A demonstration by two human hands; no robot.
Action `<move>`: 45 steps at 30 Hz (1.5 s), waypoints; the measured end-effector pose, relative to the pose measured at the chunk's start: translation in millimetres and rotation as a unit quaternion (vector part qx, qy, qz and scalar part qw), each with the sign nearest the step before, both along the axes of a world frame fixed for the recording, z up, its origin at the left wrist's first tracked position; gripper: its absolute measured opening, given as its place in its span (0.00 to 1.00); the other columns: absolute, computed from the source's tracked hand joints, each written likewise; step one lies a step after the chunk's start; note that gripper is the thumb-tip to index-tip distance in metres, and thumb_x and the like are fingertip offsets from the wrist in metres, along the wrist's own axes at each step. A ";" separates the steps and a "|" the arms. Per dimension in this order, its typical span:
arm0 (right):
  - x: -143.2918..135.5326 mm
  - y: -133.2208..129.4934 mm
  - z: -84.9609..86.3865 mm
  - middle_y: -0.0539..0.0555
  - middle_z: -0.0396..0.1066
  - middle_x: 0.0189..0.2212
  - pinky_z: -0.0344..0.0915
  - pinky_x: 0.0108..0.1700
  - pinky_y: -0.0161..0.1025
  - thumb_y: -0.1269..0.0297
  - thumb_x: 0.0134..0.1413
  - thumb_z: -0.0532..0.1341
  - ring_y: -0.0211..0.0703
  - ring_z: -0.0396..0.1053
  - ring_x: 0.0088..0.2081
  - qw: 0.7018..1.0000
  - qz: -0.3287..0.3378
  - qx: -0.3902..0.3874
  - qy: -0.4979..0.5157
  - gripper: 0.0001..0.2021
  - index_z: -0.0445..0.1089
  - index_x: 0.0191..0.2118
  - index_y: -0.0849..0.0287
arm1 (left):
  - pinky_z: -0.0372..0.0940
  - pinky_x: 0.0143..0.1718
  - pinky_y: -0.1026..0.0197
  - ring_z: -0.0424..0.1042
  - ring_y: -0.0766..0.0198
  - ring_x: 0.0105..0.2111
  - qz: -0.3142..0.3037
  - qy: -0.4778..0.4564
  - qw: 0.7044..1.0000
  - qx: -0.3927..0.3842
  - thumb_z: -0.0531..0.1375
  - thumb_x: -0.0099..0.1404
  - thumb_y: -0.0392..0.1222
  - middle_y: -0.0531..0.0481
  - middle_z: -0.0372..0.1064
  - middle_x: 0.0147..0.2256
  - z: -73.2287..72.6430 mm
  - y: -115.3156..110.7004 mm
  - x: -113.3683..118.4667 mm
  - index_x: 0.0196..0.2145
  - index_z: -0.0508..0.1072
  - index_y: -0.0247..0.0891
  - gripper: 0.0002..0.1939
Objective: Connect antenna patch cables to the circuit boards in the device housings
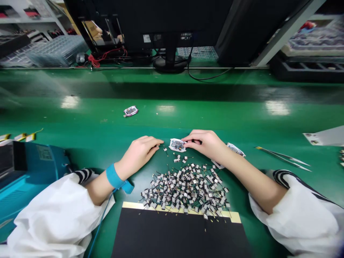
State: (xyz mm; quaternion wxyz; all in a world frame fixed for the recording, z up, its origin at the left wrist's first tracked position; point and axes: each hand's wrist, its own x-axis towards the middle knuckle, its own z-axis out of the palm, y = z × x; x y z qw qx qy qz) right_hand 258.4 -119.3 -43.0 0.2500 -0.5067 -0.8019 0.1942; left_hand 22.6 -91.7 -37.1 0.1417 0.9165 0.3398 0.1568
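A white-framed device with a circuit board (177, 145) lies on the green mat between my hands. My right hand (205, 143) has its fingers closed at the device's right edge. Left of it, my left hand (142, 152) rests low with its fingertips pressed together; whatever they may pinch is too small to make out. That wrist wears a blue strap. Several small square parts with short leads form a pile (188, 186) below the device. Another device (235, 148) is partly hidden by my right forearm.
A similar device (131, 111) lies farther back on the left. Tweezers (283, 157) are at the right, a blue machine (34, 175) at the left. A black sheet (180, 236) lies in front. The monitor stand (170, 62) is at the back.
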 end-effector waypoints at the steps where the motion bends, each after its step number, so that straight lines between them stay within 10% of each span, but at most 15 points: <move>1: -0.3 -0.3 0.3 0.50 0.69 0.25 0.57 0.27 0.30 0.66 0.49 0.59 0.31 0.60 0.23 1.000 0.003 -0.005 -0.001 0.07 0.72 0.34 0.60 | 0.63 0.37 0.61 0.68 0.63 0.35 0.008 -0.006 1.000 0.001 0.51 0.62 0.37 0.49 0.69 0.36 0.1 0.7 0.8 0.41 0.68 0.36 0.10; 13: -3.7 -3.1 1.5 0.52 0.66 0.30 0.59 0.30 0.33 0.70 0.52 0.51 0.36 0.63 0.29 0.987 0.046 0.020 -0.153 0.09 0.67 0.37 0.62 | 0.63 0.37 0.68 0.68 0.68 0.36 -0.141 -0.044 0.970 -0.191 0.53 0.62 0.37 0.51 0.69 0.36 11.7 -5.3 11.3 0.41 0.69 0.39 0.10; 25: -2.7 -13.0 -4.0 0.55 0.62 0.47 0.60 0.49 0.40 0.61 0.52 0.55 0.43 0.60 0.48 0.994 0.100 0.014 -0.032 0.22 0.54 0.52 0.61 | 0.66 0.40 0.65 0.69 0.66 0.37 -0.055 -0.039 0.998 0.008 0.52 0.61 0.35 0.51 0.69 0.36 3.9 -14.6 38.5 0.36 0.70 0.37 0.08; 45: -5.9 -9.7 -11.4 0.51 0.66 0.35 0.64 0.34 0.38 0.60 0.48 0.60 0.44 0.66 0.37 0.996 0.080 0.027 0.002 0.14 0.62 0.41 0.58 | 0.66 0.37 0.64 0.69 0.66 0.34 -0.055 0.025 0.997 0.044 0.55 0.59 0.35 0.51 0.69 0.35 14.7 -19.9 43.0 0.32 0.71 0.36 0.05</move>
